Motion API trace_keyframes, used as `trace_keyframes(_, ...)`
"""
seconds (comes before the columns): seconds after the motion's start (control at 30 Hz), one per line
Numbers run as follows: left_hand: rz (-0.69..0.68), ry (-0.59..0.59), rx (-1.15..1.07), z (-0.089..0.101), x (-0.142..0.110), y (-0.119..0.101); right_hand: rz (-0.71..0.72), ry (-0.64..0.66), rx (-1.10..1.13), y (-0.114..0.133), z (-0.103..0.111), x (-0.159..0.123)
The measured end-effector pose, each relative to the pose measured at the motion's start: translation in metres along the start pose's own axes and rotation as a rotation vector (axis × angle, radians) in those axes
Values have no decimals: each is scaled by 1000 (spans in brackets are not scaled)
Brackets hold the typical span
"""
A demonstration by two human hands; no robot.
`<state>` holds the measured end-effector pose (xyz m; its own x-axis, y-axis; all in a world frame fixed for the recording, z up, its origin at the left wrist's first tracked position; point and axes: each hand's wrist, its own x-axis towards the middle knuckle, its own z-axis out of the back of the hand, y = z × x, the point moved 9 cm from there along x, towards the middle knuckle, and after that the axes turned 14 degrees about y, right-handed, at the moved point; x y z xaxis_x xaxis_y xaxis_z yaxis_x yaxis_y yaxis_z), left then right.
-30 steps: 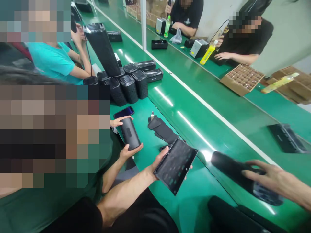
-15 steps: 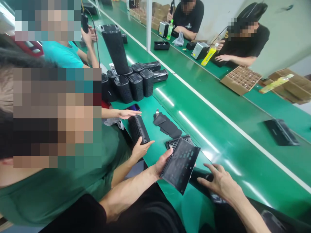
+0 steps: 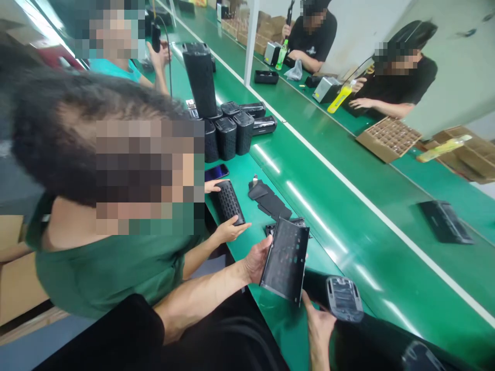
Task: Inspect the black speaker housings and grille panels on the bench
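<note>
A black plastic panel with slots and raised edges is held tilted in front of me. My left hand grips it by its left edge, the fingers partly hidden behind. My right hand is at the panel's lower right corner, thumb up by the edge. Its other fingers are hidden beside a dark speaker-like housing, so whether it grips anything does not show. Behind the panel lies a second black slotted part, partly covered. Several thin black sheets lie fanned out on the green table.
On my left, a co-worker in a green shirt holds a black perforated housing. Black housings are grouped farther back, near a phone. Another black part lies on the far right. Other people sit across the table.
My right hand has moved left and down to the panel's lower corner. The panel has turned more upright. The co-worker's head has come farther into view, and their housing has been turned.
</note>
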<state>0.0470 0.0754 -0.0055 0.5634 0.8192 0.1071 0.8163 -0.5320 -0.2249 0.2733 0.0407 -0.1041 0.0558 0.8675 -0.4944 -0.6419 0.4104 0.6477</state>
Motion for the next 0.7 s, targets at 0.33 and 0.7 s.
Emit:
trace_keyframes(0.33,-31,41,26,8,-11,0,4,-164,126,2,13,6)
trace_keyframes(0.7,21,24,-42,31,-11,19,75,-128,227,10,73,-2)
